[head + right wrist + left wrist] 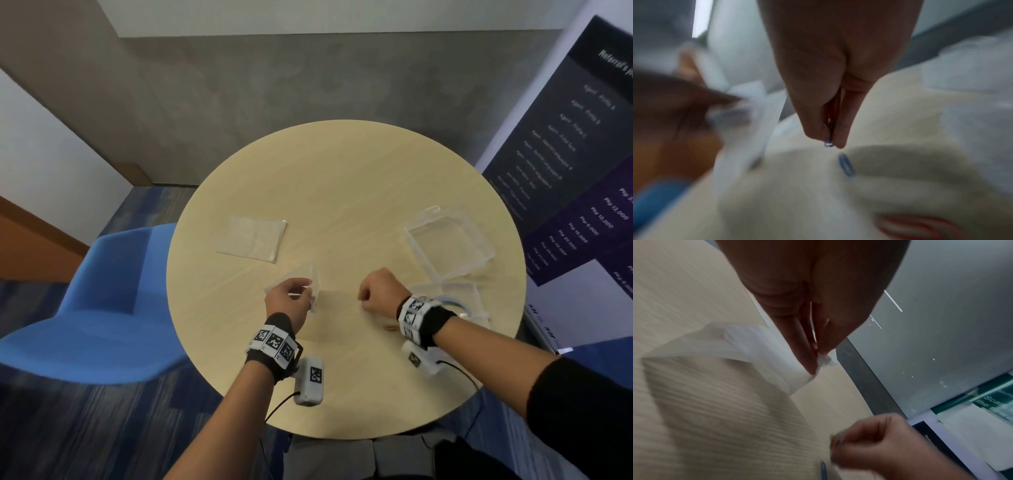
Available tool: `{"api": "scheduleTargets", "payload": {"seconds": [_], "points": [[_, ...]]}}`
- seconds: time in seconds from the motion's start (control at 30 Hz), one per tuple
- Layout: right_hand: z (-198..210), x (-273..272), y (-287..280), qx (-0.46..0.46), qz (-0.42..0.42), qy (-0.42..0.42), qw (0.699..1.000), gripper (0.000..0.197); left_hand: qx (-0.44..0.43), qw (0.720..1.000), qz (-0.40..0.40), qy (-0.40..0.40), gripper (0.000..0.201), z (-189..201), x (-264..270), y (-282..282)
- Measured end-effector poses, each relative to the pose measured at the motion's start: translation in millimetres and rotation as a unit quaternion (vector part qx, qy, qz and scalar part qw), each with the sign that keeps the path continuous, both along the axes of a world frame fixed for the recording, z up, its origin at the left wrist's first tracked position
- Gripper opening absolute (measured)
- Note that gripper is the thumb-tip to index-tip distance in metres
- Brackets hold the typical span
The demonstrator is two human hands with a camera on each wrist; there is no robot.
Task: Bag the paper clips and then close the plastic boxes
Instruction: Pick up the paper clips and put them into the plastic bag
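Note:
My left hand (303, 293) pinches a small clear plastic bag (315, 287) by its top edge and holds it upright over the round table (342, 178). The left wrist view shows my thumb and fingers (807, 353) pressed on the bag (748, 344). To the bag's right, my right hand (364, 300) is curled and pinches a blue paper clip (828, 144) at its fingertips. A second blue paper clip (846, 164) lies on the table just below that hand. An open clear plastic box (448, 240) sits at the right.
A flat stack of clear bags (253, 238) lies left of centre. Another clear box (459, 303) sits behind my right wrist near the table's edge. A blue chair (102, 301) stands at the left, a dark banner (565, 164) at the right. A blurred red shape (916, 225) lies near me.

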State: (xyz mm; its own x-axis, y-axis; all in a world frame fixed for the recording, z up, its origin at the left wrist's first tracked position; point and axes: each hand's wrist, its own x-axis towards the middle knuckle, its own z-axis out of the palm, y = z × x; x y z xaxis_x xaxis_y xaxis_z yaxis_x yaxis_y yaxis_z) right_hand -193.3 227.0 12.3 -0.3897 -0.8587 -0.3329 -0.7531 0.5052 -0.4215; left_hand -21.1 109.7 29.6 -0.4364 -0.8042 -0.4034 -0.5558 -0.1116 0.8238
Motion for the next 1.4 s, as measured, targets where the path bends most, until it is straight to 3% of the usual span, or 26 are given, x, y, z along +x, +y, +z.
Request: {"api": "scheduleTargets", "payload": {"seconds": [0.07, 0.13, 0.2, 0.27, 0.37, 0.5, 0.63, 0.77, 0.83, 0.9, 0.97, 1.03, 1.3, 1.4], "points": [[6.1, -5.3, -6.2, -0.115, -0.163, -0.136, 0.970, 0.010, 0.000, 1.000, -0.014, -0.002, 0.016, 1.3, -2.4, 3.1], [15.2, -0.6, -13.0, -0.189, -0.256, -0.280, 0.906, 0.013, 0.003, 1.000, -0.021, 0.001, 0.016, 1.8, -5.3, 6.1], [24.4, 9.3, -21.9, -0.219, -0.282, -0.408, 0.840, 0.014, 0.010, 1.000, -0.025, 0.007, 0.016, 2.1, -9.3, 9.7], [25.9, 16.8, -30.0, -0.204, -0.273, -0.445, 0.828, 0.015, 0.012, 0.999, -0.029, 0.011, 0.016, 3.5, -13.3, 13.5], [22.3, 20.4, -34.1, -0.149, -0.272, -0.413, 0.856, 0.012, 0.017, 0.999, -0.029, 0.016, 0.016, 2.8, -18.1, 15.6], [19.0, 19.6, -36.9, -0.097, -0.298, -0.392, 0.865, 0.014, 0.017, 0.999, -0.032, 0.012, 0.016, 0.2, -19.8, 16.0], [17.7, 13.6, -38.8, -0.040, -0.231, -0.300, 0.925, 0.028, 0.019, 0.999, -0.034, 0.015, 0.017, -0.5, -22.5, 16.2], [30.9, 6.4, -28.7, -0.125, -0.220, -0.267, 0.930, 0.022, 0.001, 0.999, -0.037, 0.013, 0.017, -1.7, -24.8, 10.5], [28.3, -1.1, -14.9, -0.127, -0.164, -0.170, 0.963, 0.026, -0.014, 0.999, -0.041, 0.002, 0.016, -1.8, -24.9, 6.5], [22.1, -3.2, 3.7, -0.044, -0.028, -0.063, 0.997, 0.039, -0.017, 0.999, -0.039, -0.002, 0.017, -2.7, -24.6, 1.9], [14.8, 1.1, 25.2, 0.046, 0.125, -0.004, 0.991, 0.052, -0.008, 0.999, -0.038, 0.006, 0.018, -1.9, -25.2, -1.2], [5.9, 2.0, 44.6, 0.079, 0.202, 0.029, 0.976, 0.048, -0.005, 0.999, -0.037, 0.009, 0.019, -1.8, -25.9, -3.1], [-14.6, 15.1, 76.2, 0.141, 0.241, 0.153, 0.948, 0.021, -0.002, 0.999, -0.035, -0.005, 0.018, -7.5, -23.4, -1.6], [-8.5, 27.3, 72.3, 0.155, 0.222, 0.174, 0.947, 0.021, 0.004, 0.999, -0.040, -0.004, 0.019, -5.9, -24.1, 1.6]]}}
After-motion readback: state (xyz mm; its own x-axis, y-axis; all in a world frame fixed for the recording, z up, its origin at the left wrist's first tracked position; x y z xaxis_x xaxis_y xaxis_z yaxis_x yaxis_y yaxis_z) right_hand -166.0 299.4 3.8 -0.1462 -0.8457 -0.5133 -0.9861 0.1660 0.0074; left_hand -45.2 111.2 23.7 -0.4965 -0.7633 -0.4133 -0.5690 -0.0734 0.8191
